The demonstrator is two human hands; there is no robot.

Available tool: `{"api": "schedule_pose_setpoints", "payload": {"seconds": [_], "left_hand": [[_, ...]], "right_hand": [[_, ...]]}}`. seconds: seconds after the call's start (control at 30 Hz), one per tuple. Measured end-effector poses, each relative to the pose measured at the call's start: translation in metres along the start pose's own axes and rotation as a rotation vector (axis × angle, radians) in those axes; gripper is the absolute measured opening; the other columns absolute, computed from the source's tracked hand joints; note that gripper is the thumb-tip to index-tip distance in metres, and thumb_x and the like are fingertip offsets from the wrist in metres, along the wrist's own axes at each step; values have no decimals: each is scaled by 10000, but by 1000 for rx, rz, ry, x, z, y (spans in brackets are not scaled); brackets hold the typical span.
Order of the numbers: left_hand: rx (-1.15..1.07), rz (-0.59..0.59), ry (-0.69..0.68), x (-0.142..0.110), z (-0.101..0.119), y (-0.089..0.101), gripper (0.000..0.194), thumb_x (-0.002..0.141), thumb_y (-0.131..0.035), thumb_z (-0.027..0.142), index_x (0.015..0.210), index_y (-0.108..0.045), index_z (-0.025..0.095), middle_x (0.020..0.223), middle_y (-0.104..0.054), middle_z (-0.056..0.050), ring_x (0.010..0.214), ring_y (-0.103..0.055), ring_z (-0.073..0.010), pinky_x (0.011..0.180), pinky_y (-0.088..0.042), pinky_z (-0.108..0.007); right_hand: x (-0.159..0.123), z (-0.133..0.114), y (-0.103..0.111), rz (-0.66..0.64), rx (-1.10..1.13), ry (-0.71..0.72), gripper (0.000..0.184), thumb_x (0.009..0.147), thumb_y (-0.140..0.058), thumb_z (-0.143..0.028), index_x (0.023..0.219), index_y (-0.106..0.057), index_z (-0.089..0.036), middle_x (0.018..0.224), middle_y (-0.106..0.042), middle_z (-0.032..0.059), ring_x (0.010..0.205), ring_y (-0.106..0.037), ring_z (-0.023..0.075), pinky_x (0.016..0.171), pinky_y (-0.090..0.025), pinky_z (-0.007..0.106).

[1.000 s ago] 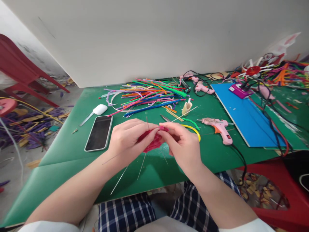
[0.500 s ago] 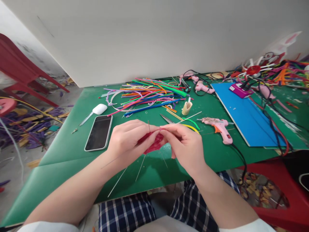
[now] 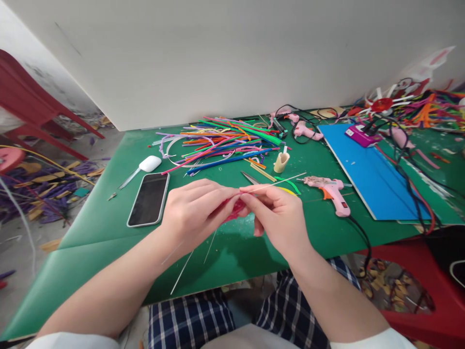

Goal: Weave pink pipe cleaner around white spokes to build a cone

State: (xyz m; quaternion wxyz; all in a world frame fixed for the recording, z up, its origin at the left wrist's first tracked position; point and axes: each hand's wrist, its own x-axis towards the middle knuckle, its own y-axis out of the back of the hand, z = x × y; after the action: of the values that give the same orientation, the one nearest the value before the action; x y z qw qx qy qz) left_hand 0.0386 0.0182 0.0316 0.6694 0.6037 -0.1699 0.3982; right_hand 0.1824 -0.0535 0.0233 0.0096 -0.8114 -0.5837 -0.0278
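Observation:
My left hand (image 3: 194,211) and my right hand (image 3: 278,215) meet over the near middle of the green table (image 3: 101,228). Both are closed on a small red fuzzy piece (image 3: 237,209) that shows between the fingertips. Thin bare wires (image 3: 187,266) hang down from it below my left hand. A pale thin stick (image 3: 276,182) runs from my right fingertips toward the far right. Most of the red piece is hidden by my fingers.
A phone (image 3: 148,198) and a white earbud case (image 3: 150,163) lie at the left. A pile of coloured pipe cleaners (image 3: 221,140) lies behind my hands. A pink glue gun (image 3: 329,191), a blue board (image 3: 366,169), cables and more pipe cleaners lie right.
My hands have closed in tighter around the red piece, so less of it shows. The upright wire tip above it is gone from view; the hanging wires have shifted slightly.

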Motion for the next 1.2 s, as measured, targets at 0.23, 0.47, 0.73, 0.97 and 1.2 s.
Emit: {"api": "schedule_pose_setpoints", "payload": {"seconds": [0.23, 0.47, 0.73, 0.97, 1.2], "left_hand": [[1, -2, 11, -2, 0, 0, 145, 777, -582, 120, 883, -640, 200, 778, -701, -1, 681, -629, -124, 624, -523, -257], [-37, 6, 27, -3, -2, -1, 153, 756, -603, 99, 868, -636, 198, 779, -698, -3, 693, -629, -130, 628, -522, -263], [-41, -14, 146, -2, -1, -1, 114, 784, -584, 162, 852, -651, 224, 761, -695, 22, 668, -637, -118, 605, -513, -233], [-136, 35, 417, 4, -2, 1, 95, 778, -598, 239, 773, -686, 207, 730, -712, 23, 611, -645, -121, 559, -524, -213], [-118, 16, 260, 1, -1, 0, 105, 773, -603, 197, 848, -677, 208, 756, -708, 10, 631, -640, -116, 572, -515, -214]], "right_hand": [[2, 5, 0, -24, 1, 24, 142, 769, -607, -292, 849, -665, -190, 588, -650, -27, 317, -486, 51, 287, -403, 153], [-1, 7, -2, 30, -120, 160, 117, 799, -569, -246, 849, -662, -194, 568, -601, -45, 332, -484, 37, 327, -405, 144], [0, 10, -1, 28, -112, 129, 156, 802, -573, -286, 901, -672, -216, 581, -634, -44, 316, -480, 44, 315, -406, 156], [-8, -5, 8, 123, -204, 195, 293, 805, -569, -303, 1084, -634, -239, 522, -630, -52, 295, -458, 55, 321, -420, 176], [-9, -5, 6, 71, -291, 168, 233, 811, -563, -319, 998, -667, -228, 516, -621, -44, 294, -459, 58, 324, -408, 182]]}}
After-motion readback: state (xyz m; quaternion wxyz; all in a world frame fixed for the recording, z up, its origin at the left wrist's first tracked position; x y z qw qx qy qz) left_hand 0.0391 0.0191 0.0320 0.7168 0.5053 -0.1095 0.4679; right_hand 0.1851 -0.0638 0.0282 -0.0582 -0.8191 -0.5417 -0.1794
